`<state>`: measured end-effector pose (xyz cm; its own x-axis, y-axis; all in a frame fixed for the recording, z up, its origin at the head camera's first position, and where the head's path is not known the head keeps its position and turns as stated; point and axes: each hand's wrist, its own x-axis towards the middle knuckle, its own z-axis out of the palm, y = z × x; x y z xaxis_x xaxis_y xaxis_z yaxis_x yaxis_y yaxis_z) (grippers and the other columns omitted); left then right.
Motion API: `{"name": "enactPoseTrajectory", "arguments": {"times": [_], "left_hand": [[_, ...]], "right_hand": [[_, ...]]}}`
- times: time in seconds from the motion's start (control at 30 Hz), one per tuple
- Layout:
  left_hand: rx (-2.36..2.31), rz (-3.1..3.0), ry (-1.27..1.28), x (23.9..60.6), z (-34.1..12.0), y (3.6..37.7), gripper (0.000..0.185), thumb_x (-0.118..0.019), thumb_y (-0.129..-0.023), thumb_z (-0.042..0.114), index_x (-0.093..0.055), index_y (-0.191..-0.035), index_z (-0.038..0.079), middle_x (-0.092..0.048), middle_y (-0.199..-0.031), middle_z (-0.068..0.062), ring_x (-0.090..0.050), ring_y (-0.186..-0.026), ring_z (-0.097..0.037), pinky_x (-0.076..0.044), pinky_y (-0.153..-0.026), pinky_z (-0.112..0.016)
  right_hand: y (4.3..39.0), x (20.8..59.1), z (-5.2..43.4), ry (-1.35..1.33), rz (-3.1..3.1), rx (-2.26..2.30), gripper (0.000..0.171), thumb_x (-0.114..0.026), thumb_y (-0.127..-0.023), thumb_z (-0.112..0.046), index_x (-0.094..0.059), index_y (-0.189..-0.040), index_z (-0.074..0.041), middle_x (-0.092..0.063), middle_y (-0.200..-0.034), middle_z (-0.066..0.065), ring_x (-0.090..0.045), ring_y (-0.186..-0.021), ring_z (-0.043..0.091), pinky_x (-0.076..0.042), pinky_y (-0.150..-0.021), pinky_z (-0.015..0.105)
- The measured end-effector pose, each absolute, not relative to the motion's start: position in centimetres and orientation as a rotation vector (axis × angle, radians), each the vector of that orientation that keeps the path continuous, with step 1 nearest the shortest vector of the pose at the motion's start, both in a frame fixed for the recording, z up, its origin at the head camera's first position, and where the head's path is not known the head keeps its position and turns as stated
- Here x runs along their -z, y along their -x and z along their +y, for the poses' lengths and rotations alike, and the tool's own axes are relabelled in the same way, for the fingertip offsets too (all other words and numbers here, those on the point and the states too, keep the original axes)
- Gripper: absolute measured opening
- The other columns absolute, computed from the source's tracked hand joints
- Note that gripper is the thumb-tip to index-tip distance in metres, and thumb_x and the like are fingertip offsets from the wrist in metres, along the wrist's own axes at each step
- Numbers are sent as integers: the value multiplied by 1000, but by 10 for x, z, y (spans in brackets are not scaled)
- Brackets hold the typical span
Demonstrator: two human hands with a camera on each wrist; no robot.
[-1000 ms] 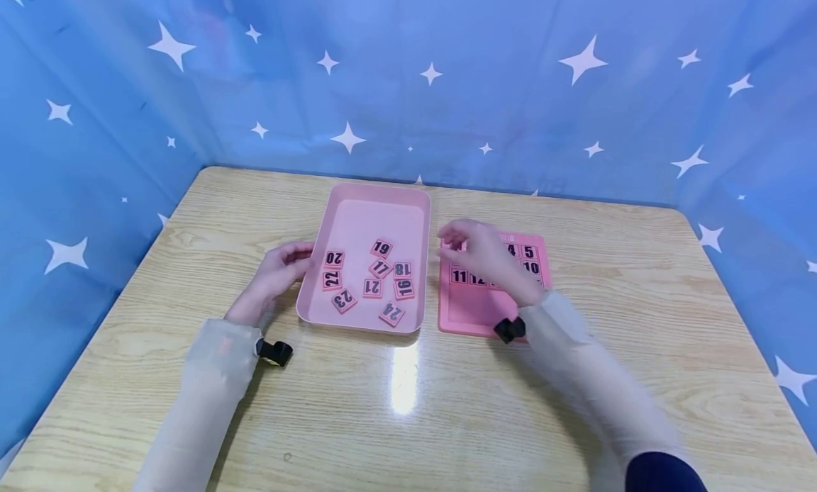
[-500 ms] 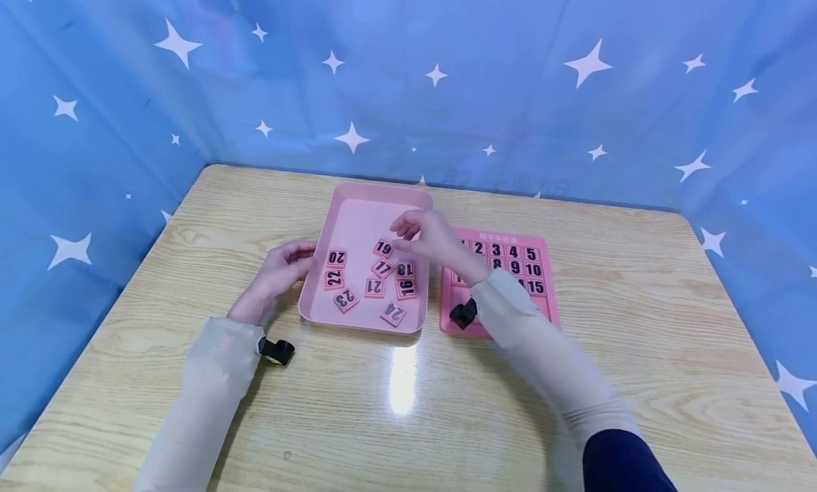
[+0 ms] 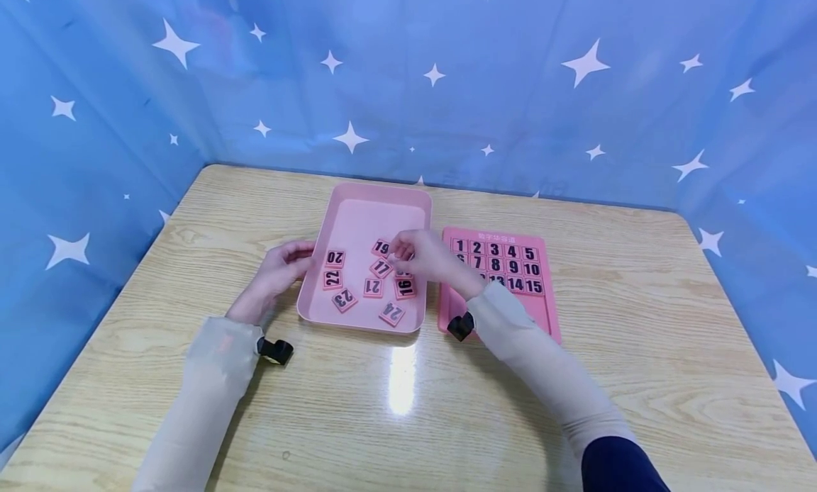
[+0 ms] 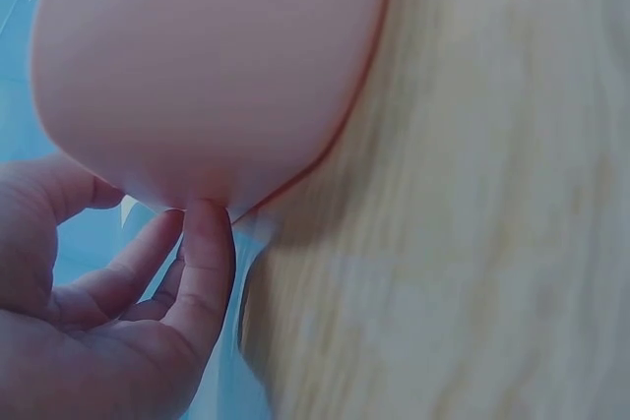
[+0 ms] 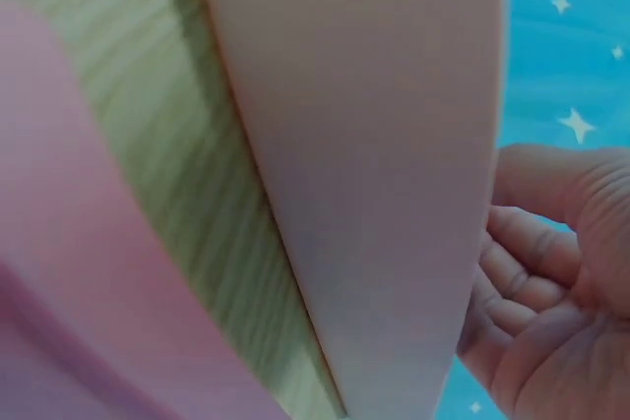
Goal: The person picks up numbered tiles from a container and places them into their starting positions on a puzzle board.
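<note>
My left hand (image 3: 274, 271) lies along the left side of a pink tray (image 3: 383, 203). In the left wrist view its fingertips (image 4: 208, 218) press on the outer wall of the tray. My right hand (image 3: 429, 256) reaches over the tray's right rim, fingers bent and thumb near the corner of the number 17 tile (image 3: 381, 268). It partly covers the number 18 tile; the number 19 tile (image 3: 381, 247) lies just beyond. In the right wrist view the tray wall hides the fingertips. Below are the number 16 tile (image 3: 405, 288) and the number 21 tile (image 3: 373, 288).
More number tiles lie loose in the tray, among them 23 (image 3: 344, 300) and 24 (image 3: 391, 314). Right of it, a pink puzzle board (image 3: 542, 315) holds rows of tiles up to 15, partly under the right forearm. Both rest on a wooden table (image 3: 638, 300) before a blue star-patterned curtain (image 3: 408, 88).
My right hand has moved left from the puzzle board into the tray, then down from near the 19 tile towards 17 and 18. The left hand stays at the tray's side.
</note>
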<state>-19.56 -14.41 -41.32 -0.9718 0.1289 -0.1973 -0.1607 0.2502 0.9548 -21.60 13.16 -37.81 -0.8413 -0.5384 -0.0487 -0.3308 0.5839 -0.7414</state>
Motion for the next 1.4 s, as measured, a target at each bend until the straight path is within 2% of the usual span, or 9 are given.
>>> {"name": "enactPoseTrajectory", "arguments": {"times": [0.27,0.6,1.17,1.4], "left_hand": [[-1770,2288,62,414,-144,197,42,-54,-89,1,-46,-129,-10,-51,-123,-29,-53,-90,-8,-49,-76,-14],[-1776,2274,71,414,-143,199,41,-54,-90,2,-46,-129,-11,-51,-122,-29,-53,-86,-6,-50,-75,-15],[-1778,2264,78,411,-144,196,43,-54,-90,2,-46,-129,-11,-50,-125,-31,-54,-86,-7,-49,-73,-16],[-1768,2261,99,413,-144,197,43,-55,-90,2,-46,-130,-9,-50,-125,-29,-54,-88,-8,-50,-75,-16]], "right_hand": [[207,379,130,845,2466,962,18,-70,-75,7,-66,-91,0,-68,-85,9,-61,-73,14,-52,-67,20],[204,381,132,897,2472,821,28,-73,-69,9,-66,-92,-5,-65,-86,4,-58,-77,17,-50,-69,22],[201,387,124,999,2558,813,27,-72,-68,6,-66,-92,-6,-64,-87,3,-56,-77,17,-48,-68,24],[204,391,118,1027,2535,845,28,-70,-68,3,-66,-94,-7,-63,-89,2,-55,-81,16,-48,-73,23]]}}
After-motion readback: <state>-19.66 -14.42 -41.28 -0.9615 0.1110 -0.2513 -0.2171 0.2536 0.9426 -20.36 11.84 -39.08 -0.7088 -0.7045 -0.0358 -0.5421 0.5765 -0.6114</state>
